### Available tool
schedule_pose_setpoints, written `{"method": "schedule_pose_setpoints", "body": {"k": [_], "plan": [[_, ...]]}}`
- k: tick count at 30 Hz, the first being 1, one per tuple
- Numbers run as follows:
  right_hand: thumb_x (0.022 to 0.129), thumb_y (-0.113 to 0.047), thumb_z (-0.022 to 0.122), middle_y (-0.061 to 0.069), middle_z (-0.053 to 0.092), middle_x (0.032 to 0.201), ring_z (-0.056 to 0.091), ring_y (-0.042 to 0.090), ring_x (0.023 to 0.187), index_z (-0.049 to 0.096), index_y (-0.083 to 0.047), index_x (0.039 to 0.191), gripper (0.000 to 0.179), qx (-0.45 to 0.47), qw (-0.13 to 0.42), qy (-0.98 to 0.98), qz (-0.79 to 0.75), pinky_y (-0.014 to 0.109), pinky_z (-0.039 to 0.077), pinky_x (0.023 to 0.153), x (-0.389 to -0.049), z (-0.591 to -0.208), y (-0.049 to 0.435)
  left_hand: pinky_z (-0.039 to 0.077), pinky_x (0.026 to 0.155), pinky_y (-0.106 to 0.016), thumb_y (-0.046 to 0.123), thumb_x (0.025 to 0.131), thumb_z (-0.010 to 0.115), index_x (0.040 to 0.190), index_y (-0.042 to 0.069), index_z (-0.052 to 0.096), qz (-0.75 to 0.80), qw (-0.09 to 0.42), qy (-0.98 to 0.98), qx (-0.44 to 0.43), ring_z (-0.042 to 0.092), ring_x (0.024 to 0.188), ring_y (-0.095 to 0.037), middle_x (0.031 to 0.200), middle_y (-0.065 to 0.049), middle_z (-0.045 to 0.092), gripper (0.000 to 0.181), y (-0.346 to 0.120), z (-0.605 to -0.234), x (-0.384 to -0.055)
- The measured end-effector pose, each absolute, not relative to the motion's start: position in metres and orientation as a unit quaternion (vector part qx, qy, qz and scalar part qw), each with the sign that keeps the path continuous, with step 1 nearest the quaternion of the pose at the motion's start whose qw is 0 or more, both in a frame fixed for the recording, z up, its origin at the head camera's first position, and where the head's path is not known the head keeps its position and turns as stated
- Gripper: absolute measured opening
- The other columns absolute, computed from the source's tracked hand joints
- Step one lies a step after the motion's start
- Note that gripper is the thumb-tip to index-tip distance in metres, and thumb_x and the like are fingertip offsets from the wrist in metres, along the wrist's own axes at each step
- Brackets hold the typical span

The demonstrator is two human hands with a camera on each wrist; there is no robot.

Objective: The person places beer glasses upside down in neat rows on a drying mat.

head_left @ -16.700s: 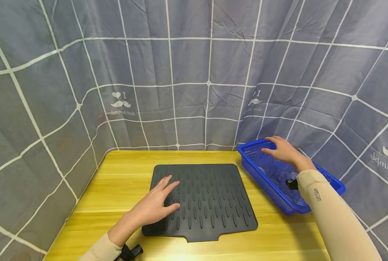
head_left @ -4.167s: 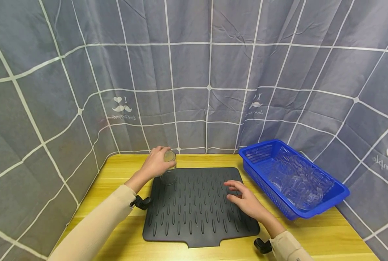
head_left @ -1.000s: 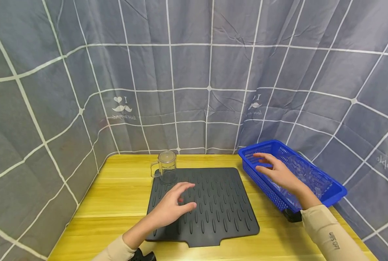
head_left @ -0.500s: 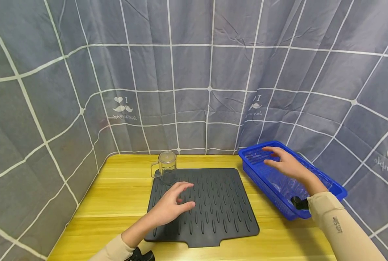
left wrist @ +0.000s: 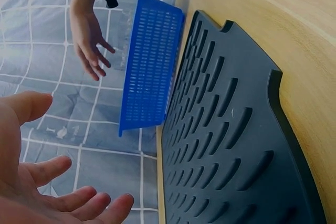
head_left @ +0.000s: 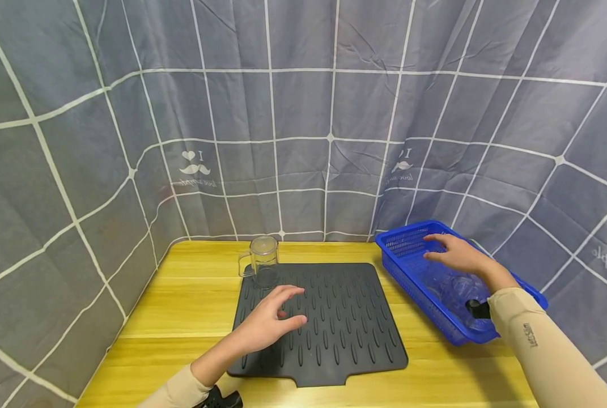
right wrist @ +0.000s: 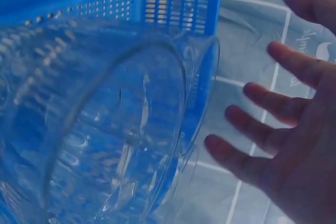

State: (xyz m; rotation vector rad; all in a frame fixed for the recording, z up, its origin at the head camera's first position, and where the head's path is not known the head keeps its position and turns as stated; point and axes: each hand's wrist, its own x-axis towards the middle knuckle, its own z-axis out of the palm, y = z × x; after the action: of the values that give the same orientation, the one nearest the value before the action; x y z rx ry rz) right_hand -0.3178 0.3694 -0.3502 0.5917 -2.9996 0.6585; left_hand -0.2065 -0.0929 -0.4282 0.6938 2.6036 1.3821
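A clear mug (head_left: 264, 260) with a handle on its left stands at the back left corner of the black ribbed mat (head_left: 334, 317). My left hand (head_left: 267, 323) hovers over the mat's left part, fingers loosely bent and holding nothing. Over the blue basket (head_left: 415, 296) hangs my right hand (head_left: 458, 255), its fingers spread and apart from the glassware. Several clear glass vessels (right wrist: 121, 124) lie in the basket, their rims close to the right fingertips in the right wrist view. My right forearm hides part of them in the head view.
The mat lies on a yellow wooden table (head_left: 181, 306), with the basket close to its right side. A grey curtain (head_left: 303, 170) with white grid lines surrounds the table at the back and sides.
Since 4.2 s ago, my left hand has let go of the mug at the mat's back left and drawn back. My right hand has moved from the mat to above the basket, shifting right lately.
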Motion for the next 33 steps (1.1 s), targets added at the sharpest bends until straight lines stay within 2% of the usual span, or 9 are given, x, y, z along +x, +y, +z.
{"method": "schedule_pose_setpoints", "body": {"k": [8, 20, 27, 33], "plan": [[0.095, -0.031, 0.067, 0.036, 0.051, 0.139, 0.045, 0.056, 0.130, 0.052, 0.008, 0.139, 0.060, 0.169, -0.021, -0.966, 0.192, 0.065, 0.040, 0.104, -0.325, -0.354, 0.379, 0.053, 0.086, -0.040, 0.050, 0.097, 0.063, 0.148, 0.024, 0.049, 0.448, 0.059, 0.862, 0.231, 0.061, 0.105, -0.022, 0.152, -0.003, 0.043, 0.059, -0.094, -0.430, -0.207], [0.093, -0.033, 0.069, 0.039, 0.050, 0.138, 0.049, 0.058, 0.124, 0.052, 0.010, 0.137, 0.064, 0.146, -0.038, -0.974, 0.172, 0.064, 0.044, 0.098, -0.328, -0.349, 0.380, 0.053, 0.089, -0.041, 0.050, 0.098, 0.062, 0.147, 0.024, 0.050, 0.452, 0.062, 0.858, 0.235, 0.061, 0.108, -0.023, 0.151, -0.003, 0.044, 0.056, -0.095, -0.433, -0.206], [0.091, -0.037, 0.072, 0.037, 0.053, 0.135, 0.052, 0.058, 0.121, 0.053, 0.010, 0.136, 0.068, 0.141, -0.049, -0.978, 0.148, 0.064, 0.046, 0.096, -0.329, -0.348, 0.384, 0.049, 0.078, -0.034, 0.049, 0.098, 0.062, 0.146, 0.021, 0.052, 0.443, 0.064, 0.864, 0.231, 0.056, 0.093, -0.018, 0.151, -0.004, 0.045, 0.056, -0.100, -0.437, -0.209], [0.087, -0.035, 0.076, 0.038, 0.056, 0.131, 0.053, 0.057, 0.120, 0.054, 0.011, 0.134, 0.070, 0.148, -0.052, -0.977, 0.148, 0.064, 0.045, 0.098, -0.328, -0.350, 0.382, 0.049, 0.075, -0.032, 0.048, 0.098, 0.062, 0.145, 0.021, 0.052, 0.447, 0.075, 0.861, 0.231, 0.056, 0.089, -0.016, 0.151, -0.004, 0.044, 0.055, -0.100, -0.439, -0.209]]}}
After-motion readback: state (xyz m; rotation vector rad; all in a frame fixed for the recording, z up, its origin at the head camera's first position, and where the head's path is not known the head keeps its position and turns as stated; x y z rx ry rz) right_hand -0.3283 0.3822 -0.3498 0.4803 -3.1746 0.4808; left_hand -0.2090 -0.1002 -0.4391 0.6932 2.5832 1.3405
